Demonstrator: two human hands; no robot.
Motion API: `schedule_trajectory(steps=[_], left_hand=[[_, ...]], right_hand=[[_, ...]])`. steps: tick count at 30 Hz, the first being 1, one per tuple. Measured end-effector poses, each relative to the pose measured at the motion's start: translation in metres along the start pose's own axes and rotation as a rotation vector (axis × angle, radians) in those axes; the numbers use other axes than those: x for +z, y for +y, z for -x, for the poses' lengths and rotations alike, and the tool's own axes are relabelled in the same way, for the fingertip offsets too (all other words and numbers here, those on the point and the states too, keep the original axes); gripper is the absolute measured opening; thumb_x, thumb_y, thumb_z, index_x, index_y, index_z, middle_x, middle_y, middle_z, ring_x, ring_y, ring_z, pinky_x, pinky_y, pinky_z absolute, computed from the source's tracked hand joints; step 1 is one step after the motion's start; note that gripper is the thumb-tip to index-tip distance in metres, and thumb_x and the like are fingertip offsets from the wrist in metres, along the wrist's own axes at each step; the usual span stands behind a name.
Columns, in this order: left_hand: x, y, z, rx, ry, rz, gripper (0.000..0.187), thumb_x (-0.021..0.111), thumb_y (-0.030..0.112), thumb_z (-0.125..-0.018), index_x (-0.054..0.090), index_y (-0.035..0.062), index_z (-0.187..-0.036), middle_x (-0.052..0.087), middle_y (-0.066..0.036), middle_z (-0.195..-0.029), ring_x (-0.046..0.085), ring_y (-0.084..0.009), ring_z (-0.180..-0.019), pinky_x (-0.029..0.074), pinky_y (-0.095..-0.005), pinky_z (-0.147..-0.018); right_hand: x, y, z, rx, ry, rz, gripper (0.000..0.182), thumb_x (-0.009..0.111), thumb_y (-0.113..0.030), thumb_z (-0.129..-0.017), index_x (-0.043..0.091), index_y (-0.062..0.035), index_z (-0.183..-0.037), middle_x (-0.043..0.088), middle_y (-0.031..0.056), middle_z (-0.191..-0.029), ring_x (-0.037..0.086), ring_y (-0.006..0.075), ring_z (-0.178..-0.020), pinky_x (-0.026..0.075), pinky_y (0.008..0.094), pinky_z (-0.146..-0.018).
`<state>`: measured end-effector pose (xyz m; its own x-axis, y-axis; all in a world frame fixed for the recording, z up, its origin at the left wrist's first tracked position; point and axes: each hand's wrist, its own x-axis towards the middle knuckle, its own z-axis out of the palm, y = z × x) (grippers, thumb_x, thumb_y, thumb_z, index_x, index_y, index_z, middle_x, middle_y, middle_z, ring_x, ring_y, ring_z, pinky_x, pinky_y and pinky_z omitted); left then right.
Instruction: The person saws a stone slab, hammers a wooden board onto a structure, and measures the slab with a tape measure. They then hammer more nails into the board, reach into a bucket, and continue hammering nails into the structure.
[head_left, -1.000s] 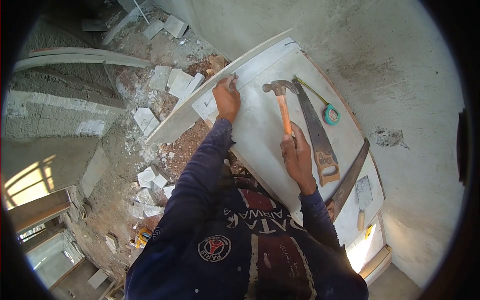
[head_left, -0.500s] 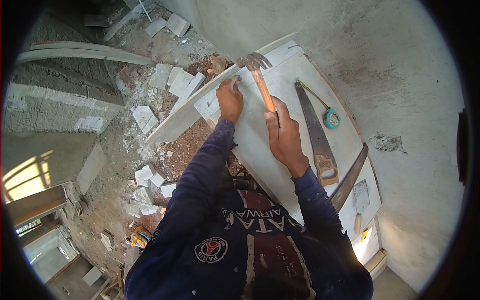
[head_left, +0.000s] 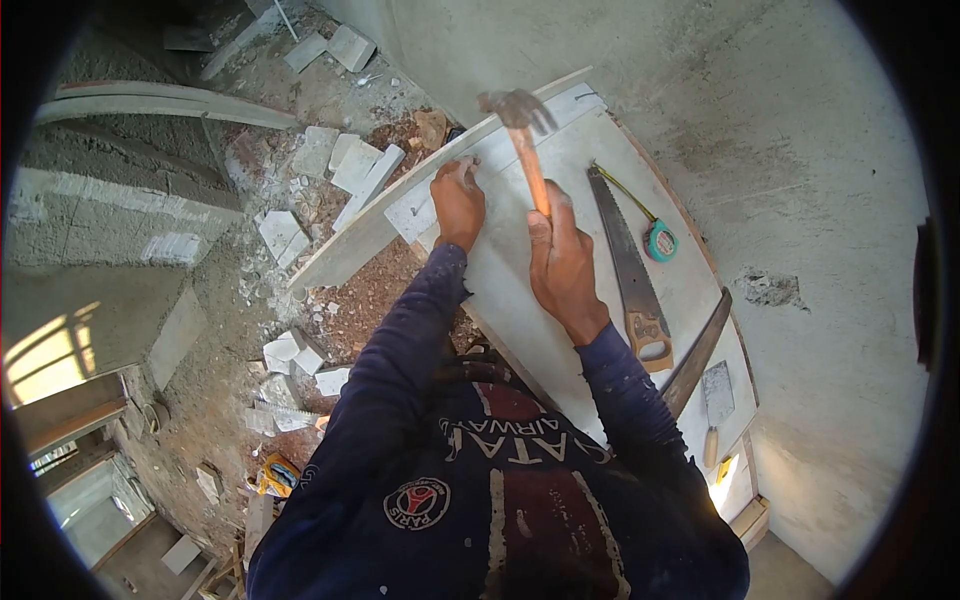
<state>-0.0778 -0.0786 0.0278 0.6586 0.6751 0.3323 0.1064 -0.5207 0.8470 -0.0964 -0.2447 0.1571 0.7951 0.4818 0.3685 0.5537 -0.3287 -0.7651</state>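
Note:
My right hand (head_left: 565, 262) is wrapped round the orange handle of a claw hammer (head_left: 533, 172). The hammer's head is raised above the far edge of a pale work surface and is smeared by motion. My left hand (head_left: 459, 208) rests by the upright wooden board (head_left: 375, 222) along that edge, fingertips pinched together. Whatever lies between those fingertips is too small to make out. To the right of my right hand, a handsaw (head_left: 630, 262) lies flat, beside a teal tape measure (head_left: 660, 241) with some yellow tape pulled out.
A long dark piece of wood (head_left: 702, 355) and a trowel (head_left: 718, 400) lie at the surface's right side. Rough plastered wall (head_left: 800, 190) borders it there. On the ground to the left are broken white blocks (head_left: 358, 163), rubble and a yellow bag (head_left: 279, 474).
The hammer head has shifted slightly up, and my right hand has moved a little up and left with it. My left hand stays at the board's edge.

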Motion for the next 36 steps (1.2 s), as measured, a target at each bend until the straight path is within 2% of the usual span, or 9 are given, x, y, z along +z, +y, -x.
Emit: schedule_trajectory(steps=[4,13,15,16,19,24,27,30,36], left_hand=[[0.003,-0.007,0.003,0.030,0.047,-0.090,0.018,0.058,-0.003,-0.089,0.072,-0.0017,-0.099,0.071,-0.024,-0.097,0.069,-0.0418,-0.090,0.053,-0.0434,-0.082],[0.000,0.001,0.003,-0.051,-0.019,0.033,0.017,0.058,0.000,-0.088,0.071,-0.0021,-0.099,0.069,-0.027,-0.099,0.063,-0.0463,-0.096,0.049,-0.0502,-0.090],[0.004,-0.003,0.004,0.005,0.023,-0.033,0.018,0.059,-0.002,-0.088,0.072,-0.0021,-0.099,0.070,-0.025,-0.097,0.066,-0.0432,-0.092,0.051,-0.0469,-0.086],[0.004,-0.005,0.004,0.059,0.067,-0.107,0.019,0.059,-0.004,-0.087,0.073,-0.0020,-0.100,0.071,-0.024,-0.095,0.069,-0.0402,-0.088,0.053,-0.0437,-0.082],[0.002,-0.006,0.002,0.020,0.008,-0.057,0.018,0.060,-0.003,-0.087,0.073,-0.0023,-0.099,0.071,-0.023,-0.095,0.070,-0.0392,-0.087,0.053,-0.0435,-0.082],[-0.001,-0.001,0.004,-0.028,0.022,0.006,0.015,0.061,-0.003,-0.086,0.073,-0.0025,-0.095,0.071,-0.022,-0.096,0.069,-0.0386,-0.089,0.053,-0.0430,-0.083],[-0.002,0.001,0.001,-0.020,0.026,-0.009,0.014,0.062,-0.002,-0.085,0.073,-0.0024,-0.094,0.072,-0.021,-0.096,0.069,-0.0379,-0.090,0.053,-0.0420,-0.084],[-0.003,0.002,0.002,-0.027,0.018,-0.043,0.013,0.063,-0.002,-0.085,0.073,-0.0023,-0.093,0.072,-0.021,-0.096,0.070,-0.0376,-0.091,0.053,-0.0414,-0.085],[-0.002,0.000,0.002,-0.070,0.029,0.008,0.012,0.064,-0.003,-0.083,0.073,-0.0024,-0.091,0.071,-0.020,-0.094,0.069,-0.0383,-0.090,0.053,-0.0423,-0.085]], right_hand=[[0.006,0.025,0.004,0.372,-0.422,0.281,0.036,0.051,-0.018,-0.105,0.049,-0.0047,-0.138,0.065,0.0280,-0.079,0.065,0.0496,-0.073,0.047,0.0514,-0.064],[0.007,0.010,0.007,0.057,-0.004,-0.002,0.036,0.049,-0.018,-0.104,0.046,-0.0008,-0.135,0.066,0.0315,-0.083,0.066,0.0501,-0.079,0.050,0.0536,-0.067],[0.011,0.030,0.008,0.325,-0.423,0.335,0.035,0.049,-0.017,-0.105,0.047,0.0010,-0.134,0.066,0.0311,-0.085,0.067,0.0500,-0.080,0.052,0.0504,-0.067],[0.009,0.032,0.009,0.321,-0.426,0.334,0.035,0.049,-0.017,-0.105,0.047,0.0010,-0.134,0.066,0.0311,-0.085,0.067,0.0500,-0.080,0.052,0.0504,-0.067],[0.004,0.019,0.005,0.314,-0.338,0.239,0.035,0.050,-0.016,-0.105,0.046,0.0016,-0.135,0.066,0.0310,-0.086,0.066,0.0503,-0.080,0.052,0.0501,-0.068],[0.005,0.004,0.004,-0.029,0.029,0.065,0.037,0.052,-0.015,-0.103,0.046,-0.0001,-0.136,0.067,0.0310,-0.087,0.066,0.0502,-0.079,0.052,0.0537,-0.069],[0.012,0.033,0.011,0.202,-0.330,0.306,0.036,0.051,-0.016,-0.103,0.046,-0.0002,-0.135,0.067,0.0305,-0.086,0.066,0.0502,-0.079,0.053,0.0525,-0.069],[0.009,0.034,0.008,0.254,-0.357,0.331,0.036,0.048,-0.022,-0.106,0.048,-0.0039,-0.138,0.063,0.0268,-0.078,0.066,0.0449,-0.072,0.050,0.0480,-0.065],[0.008,0.008,0.008,-0.001,-0.001,0.086,0.038,0.053,-0.016,-0.102,0.047,-0.0006,-0.136,0.067,0.0298,-0.085,0.066,0.0496,-0.078,0.051,0.0546,-0.068]])
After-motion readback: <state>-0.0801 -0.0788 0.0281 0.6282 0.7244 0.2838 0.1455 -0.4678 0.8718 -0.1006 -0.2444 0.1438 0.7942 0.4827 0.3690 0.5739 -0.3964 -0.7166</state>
